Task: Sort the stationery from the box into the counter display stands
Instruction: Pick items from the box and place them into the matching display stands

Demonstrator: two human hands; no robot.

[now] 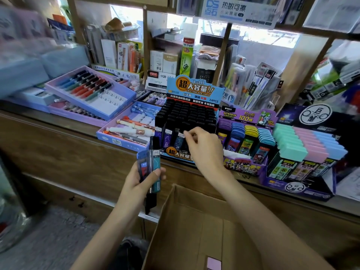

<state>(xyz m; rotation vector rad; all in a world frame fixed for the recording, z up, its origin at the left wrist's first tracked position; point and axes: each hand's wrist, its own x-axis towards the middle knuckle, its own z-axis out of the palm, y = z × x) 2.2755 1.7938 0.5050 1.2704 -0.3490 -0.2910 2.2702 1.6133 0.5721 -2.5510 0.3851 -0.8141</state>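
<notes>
The left hand [140, 182] gripped a small bundle of lead cases [153, 172], blue, teal and black, held upright in front of the counter [78, 123] and above the open cardboard box [194, 221]. Print on the cases was too small to read.

The right hand [206, 149] was at the front row of the black display stand [187, 114], fingers curled, fingertips at the top of a case there. Whether it actually held that case could not be established. The hand hid the middle of that row and part of the stand's front panel.

The stand's header card [192, 90] read "1=10", "2B/0.7MM MPR-2086A" and "24PCS" among large Chinese characters. The purple stand [245, 166] just to its right carried "M&G", "ULTRAMAN", "0.7 HB" and "100". Beside that stood a stand of cases with pastel caps [303, 190], its labels legible only as "0.7".

Behind, a green carton [187, 57] showed "G-5", a white tag [163, 76] "1120", and an overhead sign [239, 10] "DS". The left and right margins were blurred; the box was cut off at the lower edge.
</notes>
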